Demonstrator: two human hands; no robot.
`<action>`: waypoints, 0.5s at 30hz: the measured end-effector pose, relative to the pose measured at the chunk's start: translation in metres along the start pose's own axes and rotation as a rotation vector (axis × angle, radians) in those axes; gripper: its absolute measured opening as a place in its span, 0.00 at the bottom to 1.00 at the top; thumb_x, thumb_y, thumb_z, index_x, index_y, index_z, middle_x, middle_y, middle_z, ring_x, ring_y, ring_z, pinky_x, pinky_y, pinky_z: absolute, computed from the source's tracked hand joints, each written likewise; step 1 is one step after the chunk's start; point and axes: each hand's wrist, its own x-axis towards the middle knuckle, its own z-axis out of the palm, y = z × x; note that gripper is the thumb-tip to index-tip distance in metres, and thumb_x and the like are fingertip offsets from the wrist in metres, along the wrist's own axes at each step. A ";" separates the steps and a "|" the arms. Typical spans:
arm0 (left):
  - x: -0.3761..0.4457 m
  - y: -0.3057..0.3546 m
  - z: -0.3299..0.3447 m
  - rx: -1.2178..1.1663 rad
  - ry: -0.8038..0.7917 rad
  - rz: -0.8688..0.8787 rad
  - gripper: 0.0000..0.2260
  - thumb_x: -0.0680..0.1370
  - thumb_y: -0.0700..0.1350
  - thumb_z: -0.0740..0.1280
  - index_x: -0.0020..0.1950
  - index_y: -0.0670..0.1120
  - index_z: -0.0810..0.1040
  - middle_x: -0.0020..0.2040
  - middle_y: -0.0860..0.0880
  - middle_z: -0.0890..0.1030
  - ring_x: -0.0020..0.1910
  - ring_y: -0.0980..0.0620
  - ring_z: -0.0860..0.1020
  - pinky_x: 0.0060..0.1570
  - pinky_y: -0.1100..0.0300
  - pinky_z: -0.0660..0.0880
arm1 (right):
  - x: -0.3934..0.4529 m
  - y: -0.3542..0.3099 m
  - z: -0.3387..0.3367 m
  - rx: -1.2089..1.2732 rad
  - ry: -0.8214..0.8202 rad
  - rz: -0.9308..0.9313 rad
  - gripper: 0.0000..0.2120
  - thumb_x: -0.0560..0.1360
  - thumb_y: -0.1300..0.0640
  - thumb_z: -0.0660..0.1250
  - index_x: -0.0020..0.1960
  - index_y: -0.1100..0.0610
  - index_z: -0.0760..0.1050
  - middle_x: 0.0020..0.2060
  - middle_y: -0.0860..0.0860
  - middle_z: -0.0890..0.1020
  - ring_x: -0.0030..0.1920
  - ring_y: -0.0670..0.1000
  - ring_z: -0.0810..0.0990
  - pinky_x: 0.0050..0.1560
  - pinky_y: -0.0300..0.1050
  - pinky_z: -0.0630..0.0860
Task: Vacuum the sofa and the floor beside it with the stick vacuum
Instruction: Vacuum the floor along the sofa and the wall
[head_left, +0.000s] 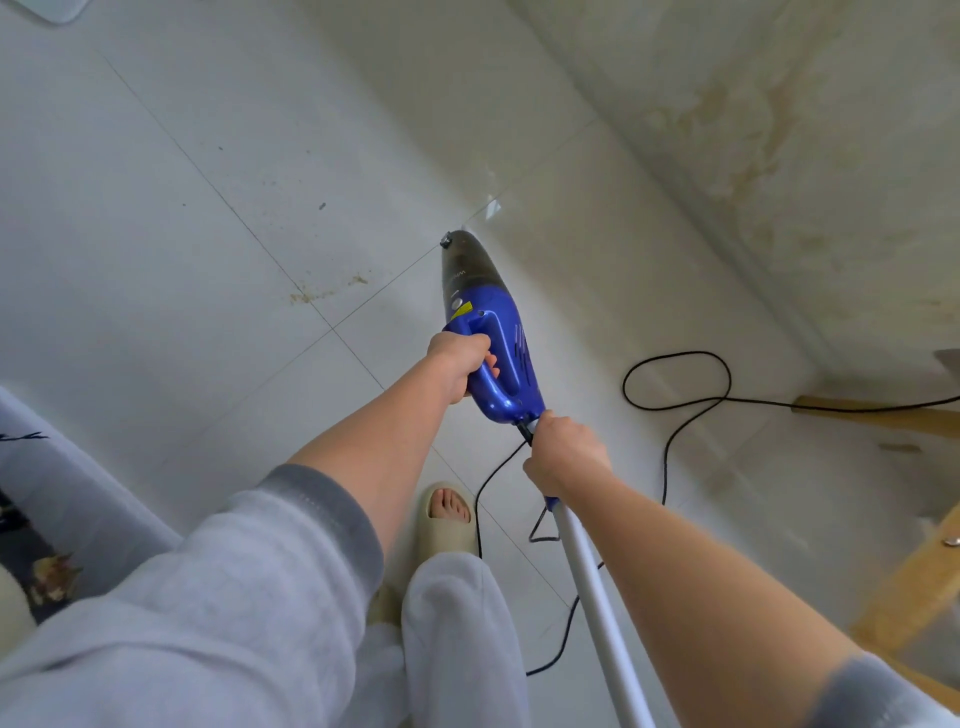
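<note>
Blue plastic forms the body of the stick vacuum (493, 338), with a dark smoky dust cup narrowing to the nozzle end, a yellow sticker near the loop handle and a white tube (597, 597) running back toward the person; it is held out over the pale tiled floor (208, 234), nozzle end pointing down and away at a tile joint. Its black power cord (675, 395) trails from the rear of the body, loops on the tiles to the right and passes under the tube and beside the foot. Yellowish crumbs (322, 291) lie along a grout line left of the nozzle, with a few dark specks further out. A stained wall (779, 156) rises on the right, and wooden furniture legs (904, 587) stand at the right edge. A dark patterned fabric edge (31, 519) shows at lower left. One foot in a beige slide sandal (449, 525) stands below the vacuum. The left hand (462, 364) wraps round the loop handle, forearm bare, grey sleeve pushed up. The right hand (566, 457) grips the tube just behind the body, arm stretched forward
</note>
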 end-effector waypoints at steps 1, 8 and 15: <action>0.000 -0.001 -0.001 0.013 0.001 0.002 0.07 0.78 0.35 0.60 0.55 0.40 0.74 0.35 0.48 0.75 0.33 0.53 0.74 0.32 0.61 0.74 | -0.001 -0.001 0.001 -0.020 0.002 -0.014 0.14 0.75 0.64 0.61 0.60 0.60 0.67 0.43 0.52 0.72 0.42 0.54 0.73 0.40 0.43 0.70; 0.002 -0.018 -0.010 0.052 0.034 -0.036 0.05 0.78 0.35 0.61 0.52 0.40 0.74 0.34 0.47 0.75 0.32 0.52 0.74 0.33 0.59 0.74 | -0.011 -0.003 0.017 0.117 -0.031 0.001 0.14 0.75 0.66 0.61 0.60 0.60 0.67 0.39 0.51 0.70 0.42 0.53 0.72 0.40 0.44 0.71; 0.007 -0.002 0.015 0.068 0.003 -0.014 0.11 0.78 0.35 0.60 0.59 0.37 0.76 0.33 0.48 0.75 0.30 0.53 0.74 0.30 0.61 0.73 | 0.005 0.010 0.010 0.118 -0.016 0.059 0.15 0.75 0.65 0.60 0.62 0.61 0.66 0.51 0.55 0.78 0.54 0.56 0.78 0.42 0.44 0.70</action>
